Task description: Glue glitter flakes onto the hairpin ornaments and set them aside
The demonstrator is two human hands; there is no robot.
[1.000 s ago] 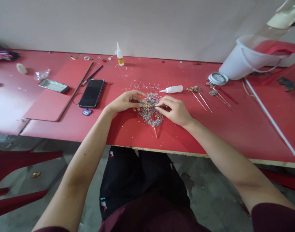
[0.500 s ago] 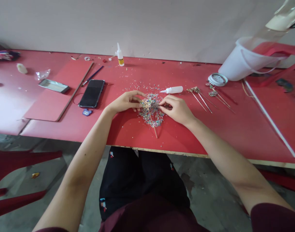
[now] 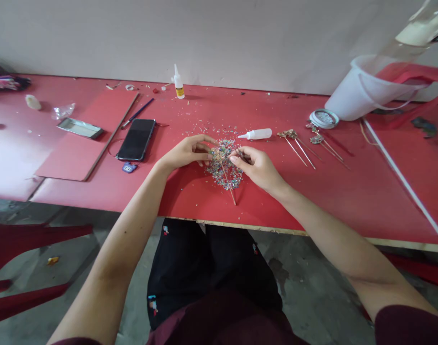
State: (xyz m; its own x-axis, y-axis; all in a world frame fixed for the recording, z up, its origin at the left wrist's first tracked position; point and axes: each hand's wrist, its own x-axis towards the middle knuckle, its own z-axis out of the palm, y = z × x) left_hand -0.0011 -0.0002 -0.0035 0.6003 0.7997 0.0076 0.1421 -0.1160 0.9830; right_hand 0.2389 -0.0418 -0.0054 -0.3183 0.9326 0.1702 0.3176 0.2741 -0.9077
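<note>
Gold-coloured metal forms the thin stem of a hairpin point(image 3: 227, 181), which lies near the front edge of the red bench point(image 3: 190, 203), its ornamented head pointing away from the person and its tip toward them. The head sits over a scattered heap of small, shiny, multicoloured flakes point(image 3: 234, 183), and the stem slants across them. The left hand point(image 3: 190, 151) is at the left side of the head, thumb and fingers curved and parted around its edge; whether they grip it or only steady it, I cannot tell. The right hand point(image 3: 256, 165), apart from the left, is pinched around a dark, slender tool point(image 3: 244, 156) just right of the head; the fingers hide most of the tool.

Just beyond the right hand, a translucent nozzle bottle point(image 3: 260, 134) lies on its side, nozzle toward the flakes. Farther right rest more hairpins point(image 3: 300, 147) with decorated heads, near a small round container point(image 3: 324, 119) and a tilted white bucket point(image 3: 358, 93). To the left lie a black smartphone point(image 3: 136, 139), a small purple charm point(image 3: 129, 167), a slim dark-blue stick point(image 3: 138, 113) and a shallow rectangular tray point(image 3: 80, 128) on a pink board point(image 3: 66, 160). A yellow-labelled bottle point(image 3: 179, 85) stands upright near the wall point(image 3: 219, 43).
</note>
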